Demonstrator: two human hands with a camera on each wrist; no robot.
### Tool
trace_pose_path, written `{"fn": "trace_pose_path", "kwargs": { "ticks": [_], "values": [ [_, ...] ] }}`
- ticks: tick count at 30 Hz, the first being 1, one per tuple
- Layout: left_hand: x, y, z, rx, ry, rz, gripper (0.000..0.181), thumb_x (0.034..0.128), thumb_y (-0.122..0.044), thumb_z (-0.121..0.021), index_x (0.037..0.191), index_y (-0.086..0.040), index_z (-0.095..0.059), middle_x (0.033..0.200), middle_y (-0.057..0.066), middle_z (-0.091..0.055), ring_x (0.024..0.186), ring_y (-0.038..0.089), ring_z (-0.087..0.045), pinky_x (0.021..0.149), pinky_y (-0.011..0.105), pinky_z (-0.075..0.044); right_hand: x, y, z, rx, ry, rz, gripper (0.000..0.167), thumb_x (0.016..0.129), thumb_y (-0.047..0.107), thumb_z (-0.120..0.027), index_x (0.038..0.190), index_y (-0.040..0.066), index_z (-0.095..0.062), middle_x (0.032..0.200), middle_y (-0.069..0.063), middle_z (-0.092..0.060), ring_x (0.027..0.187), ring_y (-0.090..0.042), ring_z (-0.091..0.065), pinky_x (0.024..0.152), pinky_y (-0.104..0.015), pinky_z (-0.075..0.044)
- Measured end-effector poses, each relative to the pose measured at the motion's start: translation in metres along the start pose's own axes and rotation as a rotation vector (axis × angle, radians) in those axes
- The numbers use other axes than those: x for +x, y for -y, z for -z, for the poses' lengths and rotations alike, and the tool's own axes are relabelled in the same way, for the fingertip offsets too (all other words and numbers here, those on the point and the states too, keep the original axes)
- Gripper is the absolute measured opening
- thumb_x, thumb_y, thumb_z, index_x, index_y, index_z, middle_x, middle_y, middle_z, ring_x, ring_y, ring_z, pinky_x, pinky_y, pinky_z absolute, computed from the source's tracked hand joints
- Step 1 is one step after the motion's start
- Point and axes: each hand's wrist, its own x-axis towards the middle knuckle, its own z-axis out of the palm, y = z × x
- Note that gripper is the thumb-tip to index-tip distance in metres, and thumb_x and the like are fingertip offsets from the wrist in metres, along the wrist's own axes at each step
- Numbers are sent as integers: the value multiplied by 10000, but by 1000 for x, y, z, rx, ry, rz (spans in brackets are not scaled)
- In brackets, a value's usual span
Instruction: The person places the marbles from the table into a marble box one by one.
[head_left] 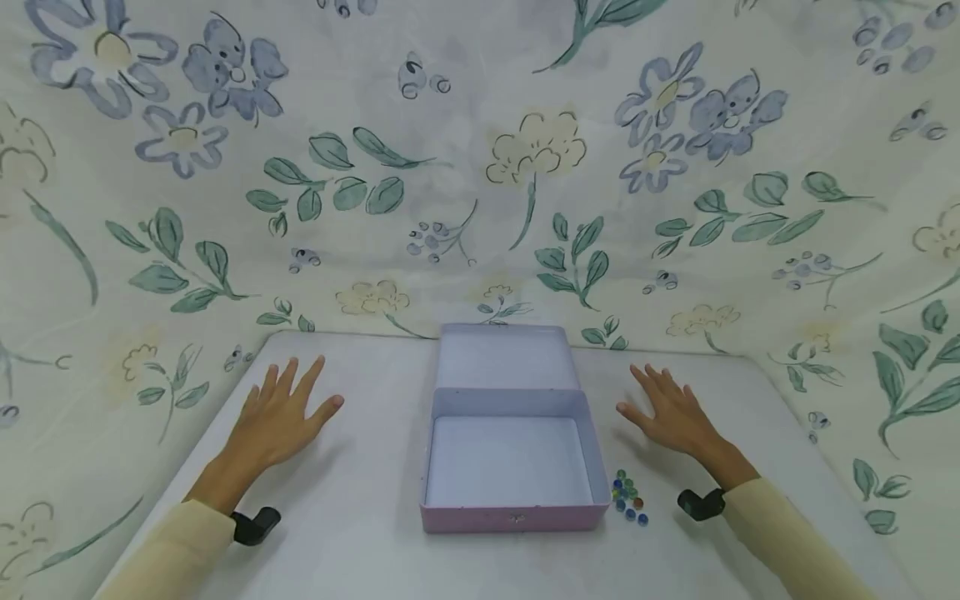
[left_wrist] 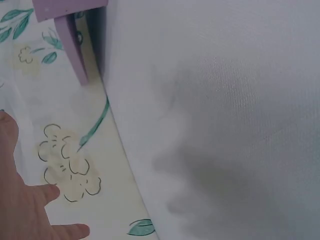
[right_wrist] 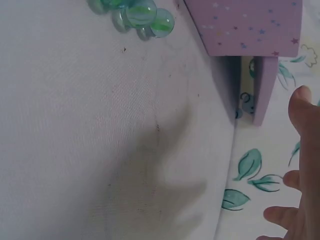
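Observation:
In the head view a pink tin box (head_left: pixel 517 518) stands mid-table, its lid (head_left: pixel 510 357) tipped back and its pale inside bare. Beside its right front corner lies a small cluster of glass marbles (head_left: pixel 628 492), mostly green and blue, one of them orange-brown. My left hand (head_left: pixel 279 417) hovers left of the box, fingers spread, holding nothing. To the right of the box and beyond the marbles, my right hand (head_left: pixel 669 412) is likewise spread above the table, touching nothing. The right wrist view shows some clear green marbles (right_wrist: pixel 141 13) near the star-patterned box side (right_wrist: pixel 250 27).
A white-covered table (head_left: pixel 352 533) carries the box and marbles. Cloth with flowers and leaves (head_left: pixel 465 275) hangs behind the table and along both sides. Each wrist wears a black band, seen as the left band (head_left: pixel 257 527) and right band (head_left: pixel 701 504).

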Motion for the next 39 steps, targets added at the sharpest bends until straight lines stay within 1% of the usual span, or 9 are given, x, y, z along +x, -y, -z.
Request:
{"fn": "trace_pose_path", "kwargs": {
  "ticks": [5,11,15,18,22,25,29,36,39],
  "values": [
    [-3,-6,-5,-1,-12,-13,842,1000,-660,-352,1562,-38,-267,1542,395,-255,1406,629,-204,1124,755,-167,-7,1,-1,8,-5,19,854,956,654,-491,1573,98,-290,1607,-269,-269,1463,-546,-221,1113,-753,-223],
    [-7,-18,-12,-70,-30,-38,806,995,-583,-482,1583,-89,-237,1561,341,-281,1430,575,-222,1095,762,-226,-12,7,1,39,-4,27,798,966,583,-545,1555,91,-326,1564,-282,-347,1411,-532,-346,1064,-715,-352],
    [-8,-27,-15,-121,-45,-92,798,996,-566,-501,1587,-102,-234,1571,321,-289,1437,559,-234,1095,757,-237,-17,8,2,101,24,18,768,976,543,-560,1543,73,-343,1536,-287,-380,1388,-515,-391,1048,-691,-391],
    [-8,-36,-17,-176,-44,-135,789,1001,-569,-485,1580,-86,-253,1577,293,-305,1442,535,-256,1112,732,-253,-23,8,3,163,34,42,732,978,513,-579,1505,36,-402,1480,-283,-454,1298,-485,-505,992,-620,-483],
    [-8,-47,-21,-288,-12,-177,767,1010,-537,-495,1568,-58,-276,1586,262,-314,1452,504,-276,1125,709,-266,-30,9,6,230,57,65,629,972,416,-634,1430,6,-499,1394,-238,-563,1155,-396,-623,881,-503,-574],
    [-8,-52,-25,-353,17,-198,752,1015,-519,-499,1568,-59,-280,1589,252,-313,1457,494,-281,1123,710,-271,-33,11,6,247,78,54,549,963,338,-666,1388,12,-547,1349,-198,-612,1128,-350,-639,875,-464,-585],
    [-10,-58,-30,-412,54,-229,721,1026,-483,-502,1569,-63,-281,1591,245,-310,1459,492,-282,1118,707,-286,-38,12,5,268,90,84,458,948,271,-693,1320,19,-608,1266,-160,-664,1072,-291,-662,864,-419,-592],
    [-14,-69,-40,-568,155,-244,656,1045,-396,-501,1574,-90,-265,1593,271,-286,1440,531,-299,1076,669,-386,-45,11,3,330,166,239,315,936,180,-699,1206,18,-679,1141,-123,-712,943,-164,-691,799,-275,-586],
    [-13,-74,-45,-635,201,-248,642,1052,-376,-491,1584,-117,-239,1609,269,-258,1455,528,-274,1088,654,-385,-48,9,1,344,193,289,254,936,132,-687,1169,33,-703,1123,-100,-726,920,-105,-679,785,-233,-573]
  ]
}}
